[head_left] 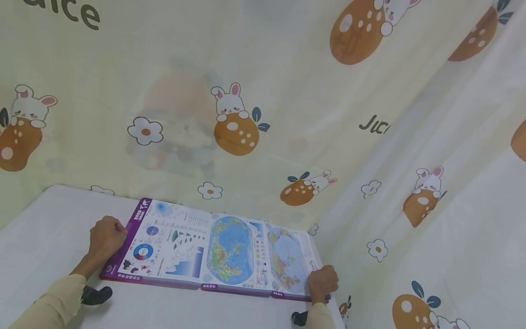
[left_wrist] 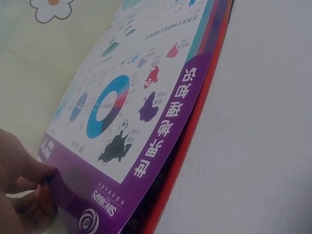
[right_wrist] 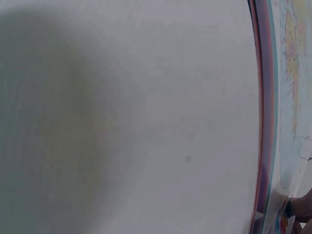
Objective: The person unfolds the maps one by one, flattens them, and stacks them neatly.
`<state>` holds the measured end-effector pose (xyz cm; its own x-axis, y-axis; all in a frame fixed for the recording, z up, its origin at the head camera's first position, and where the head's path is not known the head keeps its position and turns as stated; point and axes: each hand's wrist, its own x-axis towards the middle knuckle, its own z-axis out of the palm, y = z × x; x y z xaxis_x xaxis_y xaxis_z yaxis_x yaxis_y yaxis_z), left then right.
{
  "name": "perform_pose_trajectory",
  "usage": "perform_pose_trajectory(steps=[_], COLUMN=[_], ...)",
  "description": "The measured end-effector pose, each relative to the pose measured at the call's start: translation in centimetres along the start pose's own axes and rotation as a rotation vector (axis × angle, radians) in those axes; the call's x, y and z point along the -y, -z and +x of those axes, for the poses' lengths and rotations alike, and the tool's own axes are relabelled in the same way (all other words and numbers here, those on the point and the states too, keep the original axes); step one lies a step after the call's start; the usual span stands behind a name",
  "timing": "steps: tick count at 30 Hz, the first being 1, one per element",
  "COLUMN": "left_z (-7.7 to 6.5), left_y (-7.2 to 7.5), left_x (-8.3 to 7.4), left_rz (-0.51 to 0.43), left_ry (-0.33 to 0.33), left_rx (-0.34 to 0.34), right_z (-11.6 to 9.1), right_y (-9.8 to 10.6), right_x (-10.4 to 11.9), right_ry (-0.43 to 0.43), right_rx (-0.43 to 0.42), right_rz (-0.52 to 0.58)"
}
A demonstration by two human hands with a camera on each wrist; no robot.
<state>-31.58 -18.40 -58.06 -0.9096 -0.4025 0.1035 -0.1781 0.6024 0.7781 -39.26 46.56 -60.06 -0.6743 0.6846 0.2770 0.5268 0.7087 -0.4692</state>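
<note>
A folded world map (head_left: pixel 230 251) with a purple border lies across the white table, its panels showing charts and two blue oval maps. My left hand (head_left: pixel 107 237) pinches the purple left edge between thumb and fingers. The left wrist view shows this hand (left_wrist: pixel 24 183) at the map's corner beside the SINOMAPS print, with a red-edged layer under the top sheet. At the opposite end, my right hand (head_left: pixel 323 281) grips the right edge near the front corner. Only part of that hand (right_wrist: pixel 302 209) enters the right wrist view, against the map's layered edge (right_wrist: pixel 266 122).
The white tabletop (head_left: pixel 45 237) extends to the left and in front of the map. A pale curtain (head_left: pixel 185 59) printed with rabbits and flowers hangs behind the table and along its right side. Black pieces (head_left: pixel 96 295) sit at both wrists.
</note>
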Motion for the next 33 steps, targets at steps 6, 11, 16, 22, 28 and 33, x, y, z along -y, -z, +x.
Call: perform_pose_trajectory(steps=[6, 11, 16, 22, 28, 33], left_z=[-0.4, -0.3, 0.4, 0.5, 0.1, 0.5], left_y=[0.1, 0.0, 0.0, -0.1, 0.1, 1.1], left_x=[-0.1, -0.1, -0.2, -0.1, -0.6, -2.0], left_rz=[0.023, 0.024, 0.049, 0.068, 0.048, 0.051], left_ry=[0.045, 0.029, 0.058, 0.102, 0.095, -0.005], left_rx=[-0.032, -0.079, -0.076, -0.028, -0.072, -0.124], right_z=[-0.1, -0.3, -0.7, -1.0, -1.2, -2.4], right_y=[-0.4, 0.0, -0.5, -1.2, 0.3, 0.7], right_x=[-0.2, 0.4, 1.5, 1.7, 3.5, 6.4], right_ry=[-0.026, -0.046, -0.022, 0.033, 0.168, 0.383], right_rx=[0.036, 0.025, -0.007, -0.061, -0.117, -0.125], right_rz=[0.007, 0.059, 0.052, 0.121, 0.288, 0.358])
